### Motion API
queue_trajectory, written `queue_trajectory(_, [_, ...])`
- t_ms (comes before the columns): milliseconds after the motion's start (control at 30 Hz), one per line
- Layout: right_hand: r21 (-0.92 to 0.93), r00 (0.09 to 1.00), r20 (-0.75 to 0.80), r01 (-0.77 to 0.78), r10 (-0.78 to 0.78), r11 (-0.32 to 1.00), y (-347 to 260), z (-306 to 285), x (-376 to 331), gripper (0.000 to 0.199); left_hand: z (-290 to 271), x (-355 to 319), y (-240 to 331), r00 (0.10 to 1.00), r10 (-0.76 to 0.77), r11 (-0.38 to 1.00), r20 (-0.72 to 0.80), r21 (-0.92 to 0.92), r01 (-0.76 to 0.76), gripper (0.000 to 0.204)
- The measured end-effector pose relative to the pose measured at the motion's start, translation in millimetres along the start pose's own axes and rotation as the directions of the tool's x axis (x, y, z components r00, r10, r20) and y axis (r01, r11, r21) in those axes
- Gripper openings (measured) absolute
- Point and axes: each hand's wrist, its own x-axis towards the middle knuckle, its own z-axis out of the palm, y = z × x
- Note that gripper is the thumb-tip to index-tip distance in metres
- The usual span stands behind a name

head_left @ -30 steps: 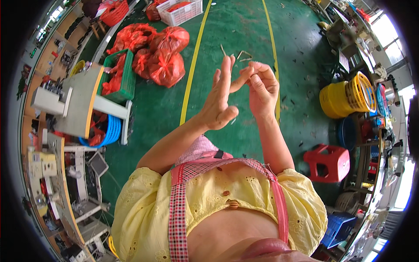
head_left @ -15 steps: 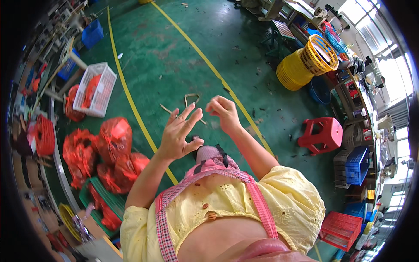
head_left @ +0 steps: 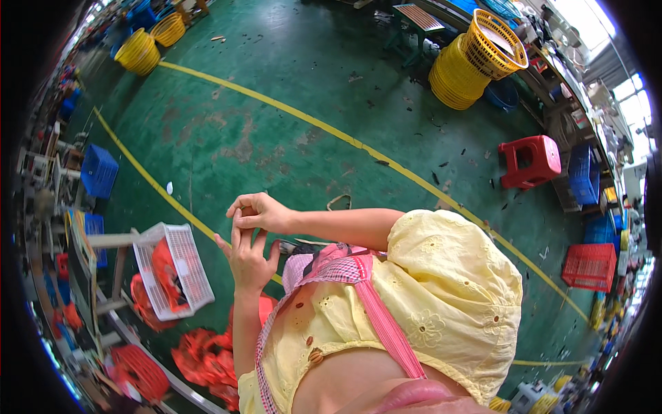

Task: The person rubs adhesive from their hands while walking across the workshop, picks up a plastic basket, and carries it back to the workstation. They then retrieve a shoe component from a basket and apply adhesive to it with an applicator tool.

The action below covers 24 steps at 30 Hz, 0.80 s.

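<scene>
My left hand [head_left: 249, 261] is raised over the floor in front of my apron [head_left: 324, 265], its fingers stretched out and spread, with nothing seen in it. My right hand [head_left: 265, 212] reaches across from the right, its fingers bent. Its thumb and forefinger close around a fingertip of the left hand. Whether anything small lies between them is hidden. Behind my right forearm, a thin loop of pale strip [head_left: 339, 201] lies on the floor.
A white crate [head_left: 207, 276] with red bags stands at left, near more red bags [head_left: 207, 359]. At right are a red stool [head_left: 531, 162], stacked yellow baskets [head_left: 455, 76] and a red crate [head_left: 589, 267]. Yellow lines [head_left: 310, 119] cross the green floor.
My hands, apart before, now meet at the fingertips. My right hand has moved left across to the left one. The view has turned leftward, bringing yellow baskets in at far left.
</scene>
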Motion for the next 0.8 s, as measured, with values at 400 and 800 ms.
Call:
queue_trajectory(400, [0.250, 0.911, -0.355, -0.123, 0.209, 0.960, 46.0, -5.7, 375.7, 0.008, -13.2, 192.3, -372.8, 0.967, 0.256, 0.873, 0.007, -0.431, -0.228, 0.027])
queue_trajectory(800, [-0.513, 0.987, -0.083, -0.159, 0.135, 0.844, 137.1, 20.9, 811.4, 0.019, -20.0, 333.7, -752.9, 0.955, -0.206, 0.886, 0.215, -0.373, 0.275, 0.028])
